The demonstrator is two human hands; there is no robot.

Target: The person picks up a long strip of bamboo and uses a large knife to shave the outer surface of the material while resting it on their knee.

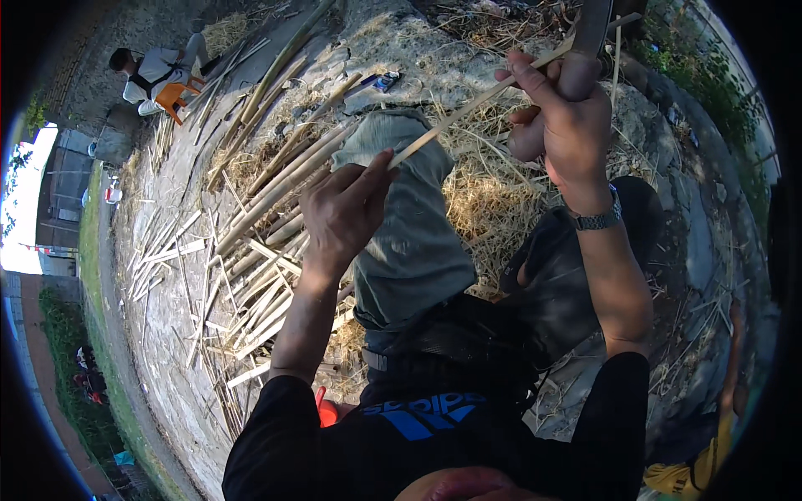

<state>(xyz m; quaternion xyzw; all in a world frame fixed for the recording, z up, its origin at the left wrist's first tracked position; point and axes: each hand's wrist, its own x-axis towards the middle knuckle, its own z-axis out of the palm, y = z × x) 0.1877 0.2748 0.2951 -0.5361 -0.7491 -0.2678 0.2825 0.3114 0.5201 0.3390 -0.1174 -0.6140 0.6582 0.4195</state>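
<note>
A thin, pale bamboo strip point(464, 113) slants up to the right across the view. Its lower end is pinched between the thumb and fingers of my left hand point(342, 209). My right hand point(572, 125) is closed around the rounded wooden handle of a knife point(593, 29), whose broad dark blade points upward. Near the base of the blade the strip crosses the knife, and my right thumb and index finger lie close beside it. A grey-green cloth point(409, 225) covers my leg below the strip.
Split bamboo strips point(263, 309) and longer poles point(280, 188) lie in piles on the left. Curly shavings point(493, 204) cover the ground by my legs. At the upper left a person point(163, 75) sits on an orange stool point(174, 98). Someone in yellow point(693, 468) is at the lower right.
</note>
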